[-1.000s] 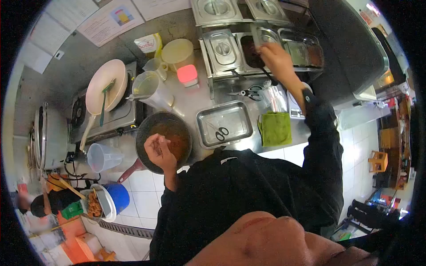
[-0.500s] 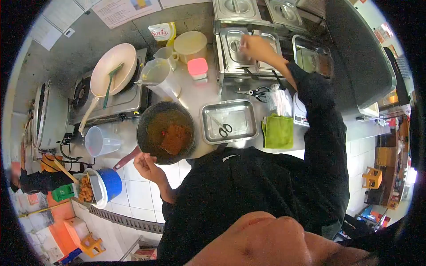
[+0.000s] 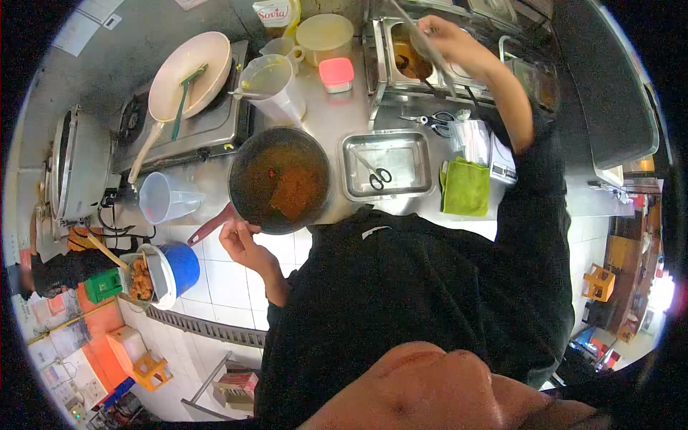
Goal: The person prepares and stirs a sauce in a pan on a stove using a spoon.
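The pan [image 3: 279, 179] stands on the counter [image 3: 337, 107] at the front edge and already holds brown-red sauce, so I judge the work well along. Nothing from the open sauce tub [image 3: 407, 61] is on its way over yet. The right hand [image 3: 450, 37] is above that tub, its fingers closed round a thin utensil [image 3: 412, 29]. The left hand [image 3: 240, 242] is at the pan's red handle [image 3: 209, 228], fingers loosely curled; I cannot tell whether they grip it. A packet [image 3: 276, 11] reads "Sovia".
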